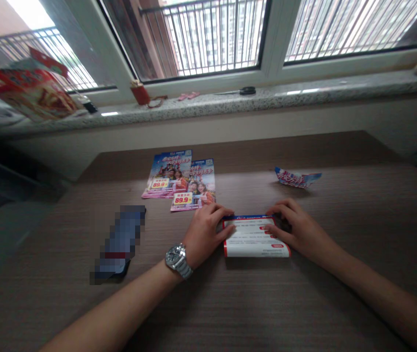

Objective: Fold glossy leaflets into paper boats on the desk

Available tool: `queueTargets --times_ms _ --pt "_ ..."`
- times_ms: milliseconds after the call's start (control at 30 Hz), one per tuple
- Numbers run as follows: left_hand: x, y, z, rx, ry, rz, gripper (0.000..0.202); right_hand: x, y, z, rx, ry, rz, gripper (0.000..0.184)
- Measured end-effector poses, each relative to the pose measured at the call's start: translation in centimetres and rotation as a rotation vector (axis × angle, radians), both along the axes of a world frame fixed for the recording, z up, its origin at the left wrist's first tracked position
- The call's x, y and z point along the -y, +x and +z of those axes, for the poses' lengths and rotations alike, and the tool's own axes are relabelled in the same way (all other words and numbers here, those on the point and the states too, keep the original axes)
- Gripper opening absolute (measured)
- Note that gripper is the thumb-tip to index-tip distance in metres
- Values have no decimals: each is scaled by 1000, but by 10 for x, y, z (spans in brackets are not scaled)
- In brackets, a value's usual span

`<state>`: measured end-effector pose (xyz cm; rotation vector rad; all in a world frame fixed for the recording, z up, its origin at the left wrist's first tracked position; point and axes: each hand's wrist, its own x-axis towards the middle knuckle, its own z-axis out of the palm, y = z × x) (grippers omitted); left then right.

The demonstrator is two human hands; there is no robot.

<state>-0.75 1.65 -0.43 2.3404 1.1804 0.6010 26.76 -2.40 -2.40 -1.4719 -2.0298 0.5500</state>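
A folded leaflet (254, 239) lies on the table in front of me, its white printed side with red edging facing up. A thin blue strip shows along its far edge, and the near side bulges in a curve. My left hand (206, 230) holds the far left corner, thumb on top and fingers at the far edge; a metal watch (178, 260) is on that wrist. At the far right corner, my right hand (296, 227) grips the paper in a like way. Beyond it stands a folded paper boat shape (297, 178), blue, white and red.
Colourful leaflets (166, 176) overlap at the back left of the brown table (201, 308). A pixelated phone-like object (120, 242) lies at left. On the stone windowsill (278, 101) are scissors (247, 91), a red box (140, 94) and a red food bag (37, 90).
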Motion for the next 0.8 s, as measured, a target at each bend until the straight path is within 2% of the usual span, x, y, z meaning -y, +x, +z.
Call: queueTargets --times_ms 567,800 --pt "1 3 2 40 -65 44 25 -6 2 7 -28 -76 42 16" --pt "0 5 1 52 -72 56 25 -6 3 3 -58 -75 42 18"
